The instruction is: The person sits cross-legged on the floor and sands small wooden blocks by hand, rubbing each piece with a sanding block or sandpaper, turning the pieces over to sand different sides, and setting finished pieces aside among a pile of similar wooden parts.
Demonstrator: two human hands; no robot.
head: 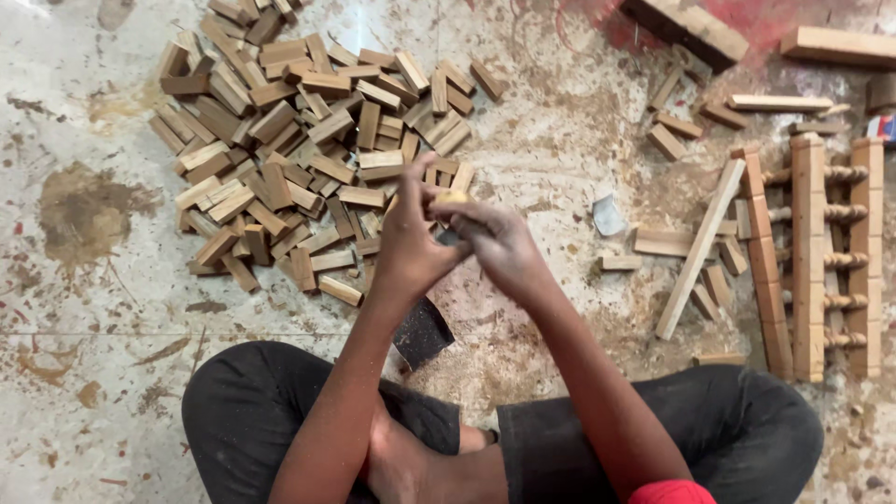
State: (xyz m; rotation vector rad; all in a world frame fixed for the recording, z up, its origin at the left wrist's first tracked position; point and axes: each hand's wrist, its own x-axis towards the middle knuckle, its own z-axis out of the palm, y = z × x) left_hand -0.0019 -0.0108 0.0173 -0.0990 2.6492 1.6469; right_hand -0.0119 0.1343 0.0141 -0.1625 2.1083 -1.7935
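Note:
My left hand (409, 238) and my right hand (495, 245) meet in the middle of the view, just above the floor. Together they grip a small light wooden piece (452, 199), which pokes out between the fingertips. Something dark shows between the palms under it; I cannot tell what it is. A dark sheet, like sandpaper (423, 331), lies on the floor under my left wrist. A big heap of short wooden blocks (289, 149) lies right behind the hands, to the left.
I sit cross-legged in dark trousers on a stained, dusty floor. At the right lies a ladder-like wooden frame (810, 252) with turned spindles, a long slat (700, 250) leaning against it. Loose offcuts (668, 142) and longer planks (691, 28) lie at the top right.

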